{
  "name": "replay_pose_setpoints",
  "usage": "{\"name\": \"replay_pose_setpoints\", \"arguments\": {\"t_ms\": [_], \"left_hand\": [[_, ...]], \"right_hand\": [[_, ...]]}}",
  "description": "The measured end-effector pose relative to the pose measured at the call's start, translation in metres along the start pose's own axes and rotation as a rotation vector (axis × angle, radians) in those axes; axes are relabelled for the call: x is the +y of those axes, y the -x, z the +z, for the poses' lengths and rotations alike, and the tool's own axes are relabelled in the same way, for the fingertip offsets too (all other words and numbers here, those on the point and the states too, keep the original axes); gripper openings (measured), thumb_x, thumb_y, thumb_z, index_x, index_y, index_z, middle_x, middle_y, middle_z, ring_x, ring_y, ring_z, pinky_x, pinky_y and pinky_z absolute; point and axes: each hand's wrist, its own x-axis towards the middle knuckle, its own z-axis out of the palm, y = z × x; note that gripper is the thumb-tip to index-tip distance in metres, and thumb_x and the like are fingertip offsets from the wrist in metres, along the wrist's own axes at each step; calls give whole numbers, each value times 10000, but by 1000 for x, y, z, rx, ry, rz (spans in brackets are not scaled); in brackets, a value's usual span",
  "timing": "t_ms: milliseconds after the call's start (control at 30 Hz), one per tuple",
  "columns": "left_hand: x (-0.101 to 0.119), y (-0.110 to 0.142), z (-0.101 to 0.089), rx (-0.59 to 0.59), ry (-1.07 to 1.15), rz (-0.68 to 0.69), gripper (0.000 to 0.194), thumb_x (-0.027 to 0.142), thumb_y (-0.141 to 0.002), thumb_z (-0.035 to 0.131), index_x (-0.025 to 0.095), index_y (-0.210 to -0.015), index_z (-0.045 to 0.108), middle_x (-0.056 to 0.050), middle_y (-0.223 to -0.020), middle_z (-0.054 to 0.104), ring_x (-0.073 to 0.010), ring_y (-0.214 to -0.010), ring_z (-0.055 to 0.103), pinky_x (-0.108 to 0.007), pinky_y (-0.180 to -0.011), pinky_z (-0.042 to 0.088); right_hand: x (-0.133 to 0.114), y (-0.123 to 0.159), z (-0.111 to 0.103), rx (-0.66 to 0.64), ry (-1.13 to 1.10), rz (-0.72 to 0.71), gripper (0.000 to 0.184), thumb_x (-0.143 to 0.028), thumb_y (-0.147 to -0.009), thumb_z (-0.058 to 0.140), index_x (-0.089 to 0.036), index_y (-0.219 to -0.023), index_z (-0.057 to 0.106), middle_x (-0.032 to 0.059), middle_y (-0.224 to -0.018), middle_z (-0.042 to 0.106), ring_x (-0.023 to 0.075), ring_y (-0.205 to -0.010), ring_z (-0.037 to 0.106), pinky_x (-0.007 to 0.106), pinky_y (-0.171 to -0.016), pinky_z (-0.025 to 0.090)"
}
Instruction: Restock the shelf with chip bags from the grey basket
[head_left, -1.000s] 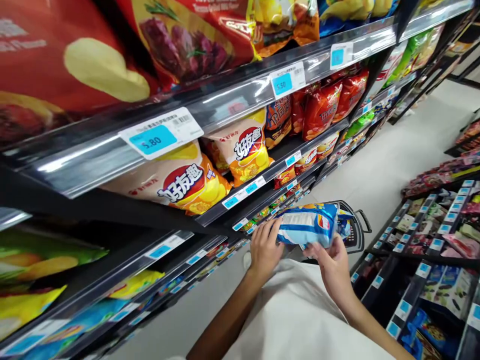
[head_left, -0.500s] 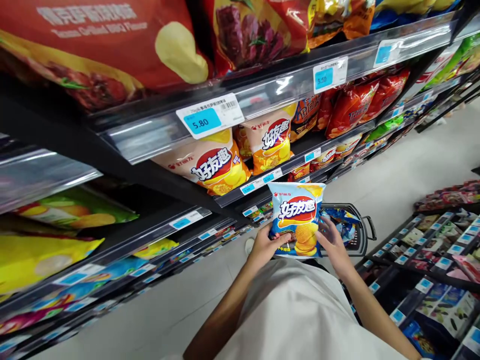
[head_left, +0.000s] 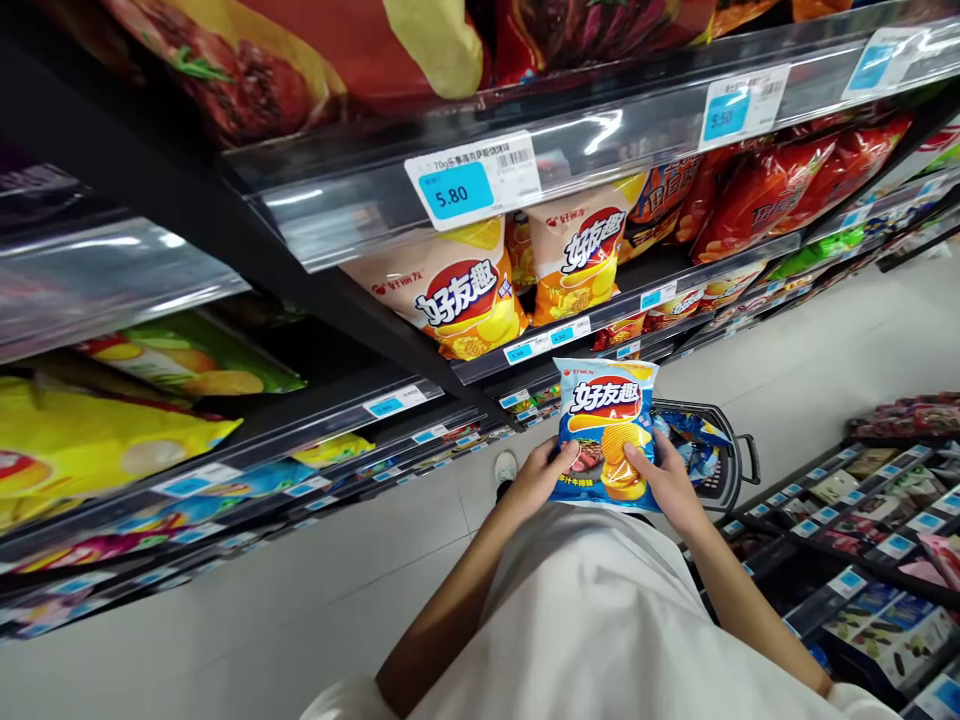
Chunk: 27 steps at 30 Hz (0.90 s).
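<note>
A blue bag of potato chips (head_left: pixel 606 425) is held upright in front of my body, its printed front facing me. My left hand (head_left: pixel 541 478) grips its lower left side, thumb on the front and the other fingers behind. At the lower right, my right hand (head_left: pixel 666 478) closes on the bag in the same way, thumb pressed on the pictured chips. Behind and below the bag, a dark shopping basket (head_left: pixel 739 475) shows partly, with blue packages (head_left: pixel 697 445) inside. The bag hides the basket's left part.
On my left runs a shelf (head_left: pixel 480 370) with orange chip bags (head_left: pixel 461 290), red bags (head_left: pixel 772 190) and price tags (head_left: pixel 472 180). A low rack of packaged goods (head_left: pixel 847 530) stands to the right. Tiled floor (head_left: pixel 360 560) lies between, with a shoe (head_left: pixel 505 466) on it.
My right thumb has come down onto the bag's front, and that hand now grips it more firmly. The view has shifted, so the shelves appear higher and farther right.
</note>
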Motion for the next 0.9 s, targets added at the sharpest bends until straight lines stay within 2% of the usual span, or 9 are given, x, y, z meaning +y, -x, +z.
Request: {"name": "replay_pose_setpoints", "arguments": {"t_ms": [333, 433, 600, 800, 900], "left_hand": [[-1, 1, -6, 12, -14, 40, 539, 602, -929, 603, 200, -1284, 653, -83, -1382, 670, -296, -1287, 609, -395, -1111, 457], [-1, 0, -6, 19, -22, 44, 577, 637, -907, 613, 184, -1259, 674, -94, -1306, 709, -303, -1229, 645, -400, -1081, 481], [0, -4, -4, 20, 54, 56, 573, 658, -874, 647, 178, -1181, 709, -89, -1207, 747, -285, -1141, 687, -375, -1012, 524], [4, -5, -3, 81, -22, 51, 572, 670, -859, 656, 155, -1090, 747, -54, -844, 762, -280, -931, 724, -351, -840, 569], [4, -6, -3, 87, -38, 51, 566, 663, -864, 656, 151, -1085, 752, -65, -865, 772, -285, -941, 723, -354, -850, 565]], "right_hand": [[2, 0, 2, -33, 20, -33, 614, -585, -677, 874, -228, -1127, 658, 87, -1179, 772, 305, -1025, 737, 449, -920, 600], [0, -1, 2, -45, 19, -50, 594, -589, -698, 861, -230, -1125, 659, 87, -1173, 775, 304, -1013, 739, 458, -923, 601], [-4, -1, 0, -41, 36, -72, 608, -579, -650, 893, -231, -1092, 662, 83, -1125, 788, 309, -978, 743, 462, -895, 610], [-2, -1, 0, -24, 37, -72, 606, -573, -652, 891, -231, -1099, 665, 81, -1134, 784, 306, -994, 738, 455, -901, 604], [0, -2, -1, -25, 29, -75, 596, -568, -658, 888, -231, -1096, 665, 77, -1133, 784, 301, -987, 740, 462, -912, 602]]}}
